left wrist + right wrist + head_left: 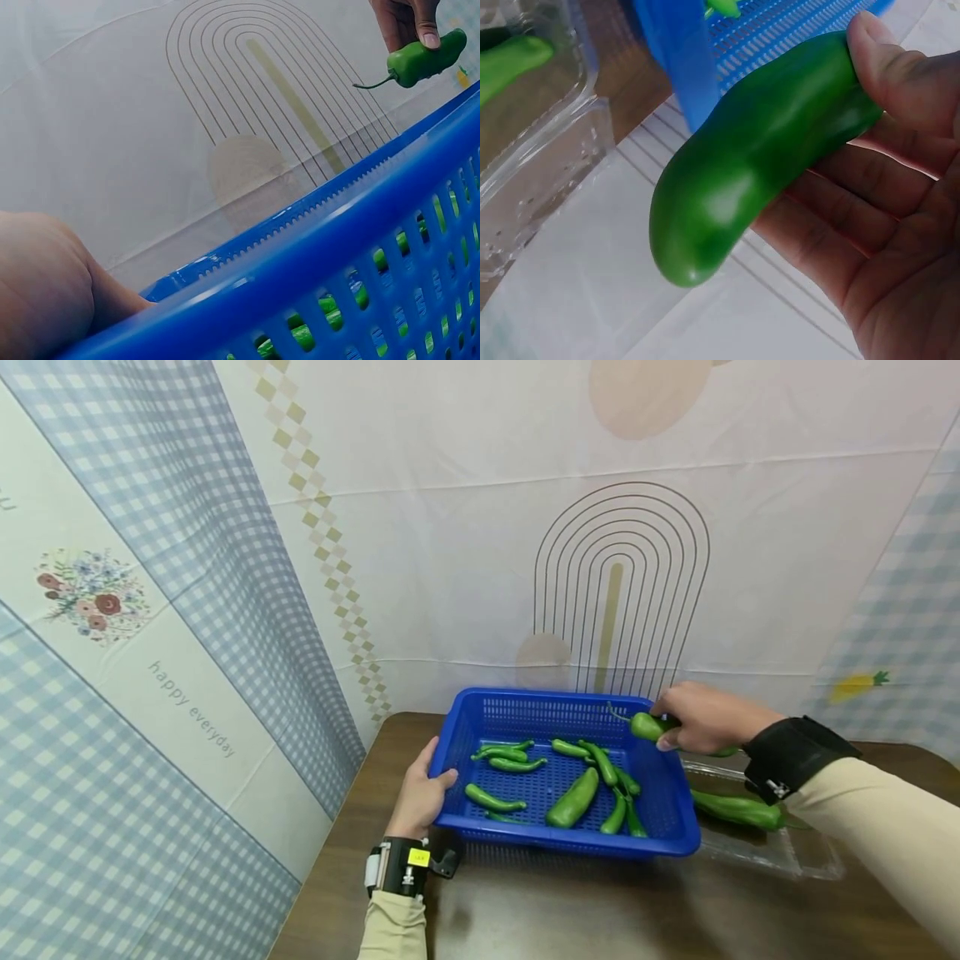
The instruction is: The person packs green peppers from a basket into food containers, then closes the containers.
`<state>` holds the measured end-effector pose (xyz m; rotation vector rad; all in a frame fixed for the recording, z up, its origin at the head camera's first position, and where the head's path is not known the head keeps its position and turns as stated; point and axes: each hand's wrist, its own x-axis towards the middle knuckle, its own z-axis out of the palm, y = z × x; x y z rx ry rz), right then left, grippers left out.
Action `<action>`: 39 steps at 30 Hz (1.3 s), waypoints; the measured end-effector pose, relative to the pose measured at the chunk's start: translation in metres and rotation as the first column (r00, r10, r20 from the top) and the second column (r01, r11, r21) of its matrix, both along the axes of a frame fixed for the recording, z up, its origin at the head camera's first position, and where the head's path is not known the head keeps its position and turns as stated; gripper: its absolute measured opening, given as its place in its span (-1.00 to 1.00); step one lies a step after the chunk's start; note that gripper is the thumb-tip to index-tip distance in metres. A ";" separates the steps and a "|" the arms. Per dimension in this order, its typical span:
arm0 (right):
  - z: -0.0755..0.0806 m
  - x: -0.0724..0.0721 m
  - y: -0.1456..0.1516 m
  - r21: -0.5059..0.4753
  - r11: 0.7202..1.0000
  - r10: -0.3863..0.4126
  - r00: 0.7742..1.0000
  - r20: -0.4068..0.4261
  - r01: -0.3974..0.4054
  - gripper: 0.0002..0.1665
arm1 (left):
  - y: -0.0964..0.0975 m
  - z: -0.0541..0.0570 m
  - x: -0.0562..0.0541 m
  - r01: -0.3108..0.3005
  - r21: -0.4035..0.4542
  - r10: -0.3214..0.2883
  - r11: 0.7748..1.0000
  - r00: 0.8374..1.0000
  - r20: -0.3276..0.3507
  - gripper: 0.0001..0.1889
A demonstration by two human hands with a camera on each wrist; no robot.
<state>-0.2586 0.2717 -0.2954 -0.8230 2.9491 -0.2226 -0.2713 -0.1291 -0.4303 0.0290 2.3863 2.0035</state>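
Note:
A blue plastic basket (555,837) with slotted walls holds several slim green peppers (495,799) and one larger green pepper (573,799). My left hand (417,795) grips the basket's left rim, thumb over the edge; the left wrist view shows only part of that hand. Above the basket's right end, my right hand (705,718) pinches a big green pepper (735,172) between thumb and fingers. Its thin curved stem points left over the basket in the head view, and its smooth rounded tip shows in the right wrist view.
Right of the basket lies a clear plastic tray (798,856) with a long green pepper (738,810) in it, partly under the right forearm. Everything stands on a brown wooden table (540,910). A patterned cloth (450,560) hangs behind.

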 end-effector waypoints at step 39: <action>-0.012 0.022 0.067 0.000 0.992 -0.128 0.991 0.032 0.129 -0.67 | 0.000 0.004 0.002 0.001 -0.004 -0.001 1.000 1.000 0.008 -0.27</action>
